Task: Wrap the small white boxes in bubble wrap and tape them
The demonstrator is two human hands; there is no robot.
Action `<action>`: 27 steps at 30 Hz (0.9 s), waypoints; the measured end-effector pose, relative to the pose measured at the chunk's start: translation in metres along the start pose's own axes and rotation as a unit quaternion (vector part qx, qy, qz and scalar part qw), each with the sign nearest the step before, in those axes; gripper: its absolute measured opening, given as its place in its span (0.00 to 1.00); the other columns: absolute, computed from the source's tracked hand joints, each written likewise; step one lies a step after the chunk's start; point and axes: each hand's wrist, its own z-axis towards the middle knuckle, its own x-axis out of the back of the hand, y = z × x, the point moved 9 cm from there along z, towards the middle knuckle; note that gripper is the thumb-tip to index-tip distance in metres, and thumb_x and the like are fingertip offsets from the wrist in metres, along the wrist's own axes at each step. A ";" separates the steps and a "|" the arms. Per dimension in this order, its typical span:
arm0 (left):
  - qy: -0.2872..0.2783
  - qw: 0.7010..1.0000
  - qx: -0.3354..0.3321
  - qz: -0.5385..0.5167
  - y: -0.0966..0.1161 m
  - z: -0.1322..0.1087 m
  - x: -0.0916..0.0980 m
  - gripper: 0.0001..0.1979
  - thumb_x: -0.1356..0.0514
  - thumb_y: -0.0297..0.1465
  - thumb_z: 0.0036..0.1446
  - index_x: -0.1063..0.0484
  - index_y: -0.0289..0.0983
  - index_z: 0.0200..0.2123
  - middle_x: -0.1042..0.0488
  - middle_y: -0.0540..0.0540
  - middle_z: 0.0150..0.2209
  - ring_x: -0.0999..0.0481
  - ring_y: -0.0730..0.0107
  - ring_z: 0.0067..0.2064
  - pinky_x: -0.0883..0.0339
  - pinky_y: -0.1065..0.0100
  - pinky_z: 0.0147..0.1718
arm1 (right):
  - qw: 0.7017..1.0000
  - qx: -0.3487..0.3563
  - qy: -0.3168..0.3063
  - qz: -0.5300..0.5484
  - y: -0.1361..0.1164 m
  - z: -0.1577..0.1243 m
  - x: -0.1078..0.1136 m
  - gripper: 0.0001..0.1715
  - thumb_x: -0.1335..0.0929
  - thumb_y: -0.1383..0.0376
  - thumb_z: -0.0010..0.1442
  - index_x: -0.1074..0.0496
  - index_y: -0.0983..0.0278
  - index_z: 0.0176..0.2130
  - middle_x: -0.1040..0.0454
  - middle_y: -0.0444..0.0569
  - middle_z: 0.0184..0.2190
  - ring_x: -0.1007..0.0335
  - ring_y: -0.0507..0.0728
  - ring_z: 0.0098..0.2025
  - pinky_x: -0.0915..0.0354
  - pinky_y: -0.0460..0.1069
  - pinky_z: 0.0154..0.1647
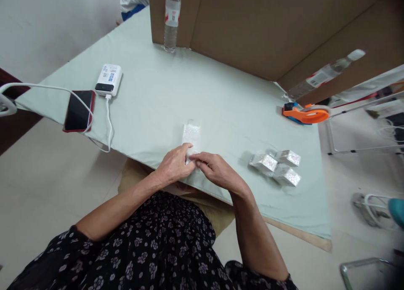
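Note:
A small white packet that looks like bubble wrap (192, 135) lies at the table's near edge, its long side pointing away from me. My left hand (176, 163) is closed on its near end, thumb and forefinger together. From the other side, my right hand (217, 168) reaches in with its fingers bent, the fingertips pinching the same end. Both hands nearly touch there, and what is under the fingers is hidden. To the right sit three small boxes in clear bubble wrap (286, 175), grouped close together.
An orange tape dispenser (306, 114) sits at the right edge. Water bottles stand at the back left (172, 20) and back right (326, 75), by a large cardboard box (233, 33). On the left are a power bank (109, 78), its white cable (110, 128) and a phone (78, 111).

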 end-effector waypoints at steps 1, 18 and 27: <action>0.004 1.000 0.001 0.002 -0.001 0.000 -0.001 0.28 0.42 0.33 0.57 0.36 0.32 0.60 0.25 0.47 0.33 0.24 0.64 0.37 0.30 0.62 0.44 | 1.000 0.009 -0.014 0.001 -0.001 0.002 0.000 0.22 0.38 0.72 0.63 0.21 0.59 0.49 0.17 0.47 0.45 0.21 0.57 0.45 0.27 0.53 0.48; 0.024 0.997 -0.027 0.071 0.001 0.002 -0.007 0.23 0.43 0.31 0.55 0.31 0.36 0.55 0.23 0.42 0.44 0.24 0.60 0.43 0.30 0.61 0.46 | 0.994 0.024 0.097 -0.053 0.045 0.019 0.013 0.13 0.34 0.67 0.64 0.20 0.59 0.44 0.22 0.48 0.37 0.26 0.55 0.39 0.33 0.49 0.40; -0.003 0.993 -0.039 0.113 0.006 -0.001 -0.007 0.15 0.44 0.32 0.60 0.27 0.40 0.50 0.25 0.44 0.42 0.24 0.60 0.44 0.30 0.63 0.45 | 0.986 0.025 0.163 -0.020 0.035 0.027 0.028 0.13 0.35 0.67 0.64 0.19 0.60 0.41 0.24 0.47 0.32 0.27 0.54 0.35 0.32 0.49 0.36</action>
